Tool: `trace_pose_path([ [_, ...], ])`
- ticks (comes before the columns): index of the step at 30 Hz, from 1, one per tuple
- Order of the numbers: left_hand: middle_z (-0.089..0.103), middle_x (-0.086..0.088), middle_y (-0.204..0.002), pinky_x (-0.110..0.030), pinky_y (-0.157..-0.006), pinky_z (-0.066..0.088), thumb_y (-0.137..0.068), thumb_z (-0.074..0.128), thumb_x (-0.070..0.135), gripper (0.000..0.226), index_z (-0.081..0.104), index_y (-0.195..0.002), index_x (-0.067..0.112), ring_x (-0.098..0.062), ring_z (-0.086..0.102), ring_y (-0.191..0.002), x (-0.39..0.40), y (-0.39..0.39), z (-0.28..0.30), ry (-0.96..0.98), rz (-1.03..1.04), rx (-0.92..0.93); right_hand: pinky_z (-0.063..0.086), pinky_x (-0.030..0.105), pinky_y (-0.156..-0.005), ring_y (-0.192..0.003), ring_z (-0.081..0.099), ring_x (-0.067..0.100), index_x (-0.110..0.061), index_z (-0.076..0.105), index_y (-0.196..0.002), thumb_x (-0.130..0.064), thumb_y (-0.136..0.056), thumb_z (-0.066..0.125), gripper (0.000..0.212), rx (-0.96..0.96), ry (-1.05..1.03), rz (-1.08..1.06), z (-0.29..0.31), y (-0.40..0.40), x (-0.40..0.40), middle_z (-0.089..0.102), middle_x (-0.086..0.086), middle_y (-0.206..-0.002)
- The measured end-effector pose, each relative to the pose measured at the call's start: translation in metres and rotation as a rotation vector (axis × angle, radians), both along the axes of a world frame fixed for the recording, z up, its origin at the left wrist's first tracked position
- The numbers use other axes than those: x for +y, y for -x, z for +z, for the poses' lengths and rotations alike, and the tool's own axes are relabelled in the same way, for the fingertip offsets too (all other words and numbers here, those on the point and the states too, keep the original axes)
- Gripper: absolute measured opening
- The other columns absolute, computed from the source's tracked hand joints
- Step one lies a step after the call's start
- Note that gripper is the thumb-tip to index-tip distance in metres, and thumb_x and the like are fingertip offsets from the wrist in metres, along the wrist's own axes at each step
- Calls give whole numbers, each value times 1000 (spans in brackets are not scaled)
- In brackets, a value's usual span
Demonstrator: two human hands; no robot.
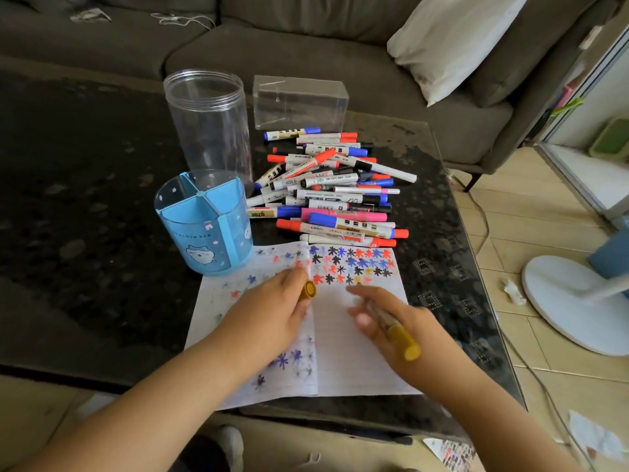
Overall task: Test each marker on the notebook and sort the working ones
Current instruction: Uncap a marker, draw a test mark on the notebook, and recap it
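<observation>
An open lined notebook [357, 352] lies at the table's near edge, its pages dotted with red, blue and black star marks. My left hand [279, 308] rests over the left page and pinches a yellow marker cap [309, 289]. My right hand [398, 321], blurred, hovers over the right page and grips a yellow marker [401, 337] with its yellow end pointing back toward me. A heap of red, blue, black and pink markers [333, 189] lies just beyond the notebook.
A blue divided pen holder [204, 223] stands at the notebook's far left corner. Behind it is a tall clear jar [209, 120], and a clear plastic box [301, 102] sits past the heap. A grey sofa and white pillow are behind; a fan base stands on the floor at right.
</observation>
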State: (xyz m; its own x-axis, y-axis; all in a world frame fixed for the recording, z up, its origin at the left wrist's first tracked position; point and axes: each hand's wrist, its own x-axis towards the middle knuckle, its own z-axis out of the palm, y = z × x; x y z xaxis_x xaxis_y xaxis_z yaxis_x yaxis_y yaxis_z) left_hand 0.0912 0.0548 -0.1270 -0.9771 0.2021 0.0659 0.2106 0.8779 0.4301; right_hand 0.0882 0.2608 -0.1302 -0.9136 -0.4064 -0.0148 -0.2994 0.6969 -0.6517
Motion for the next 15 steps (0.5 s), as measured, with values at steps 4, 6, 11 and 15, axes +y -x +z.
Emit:
trace_pose_path([
  [4, 63, 0, -106, -26, -75, 52, -82, 68, 25, 33, 59, -111, 12, -18, 62, -96, 5, 3, 3, 97, -22, 156, 54, 19, -73, -78, 68, 6, -44, 59, -106, -57, -82, 44, 31, -131, 501, -198, 11, 11, -18, 71, -16, -85],
  [6, 67, 2, -87, -25, -61, 53, -61, 84, 20, 34, 65, -87, 15, -16, 65, -79, 5, 3, -3, 86, -24, 217, 56, 23, -65, -68, 67, 12, -32, 67, -96, -40, -84, 53, 20, -174, 610, -250, 13, 17, -31, 72, -6, -79],
  [11, 54, 6, -73, -21, -59, 38, -46, 72, -7, 41, 50, -68, 18, -13, 45, -72, 1, -3, -11, 47, -136, 240, 43, 21, -49, -49, 54, 9, -21, 68, -68, -11, -86, 64, 21, -151, 660, -326, -6, 25, -46, 64, 6, -56],
  [15, 44, 9, -67, -22, -49, 38, -63, 52, 14, 21, 34, -67, 23, -12, 43, -63, -3, -5, -6, 23, -234, 176, 34, 22, -46, -44, 46, 7, -23, 63, -68, -24, -78, 64, 10, -141, 626, -368, -15, 32, -49, 56, -3, -49],
])
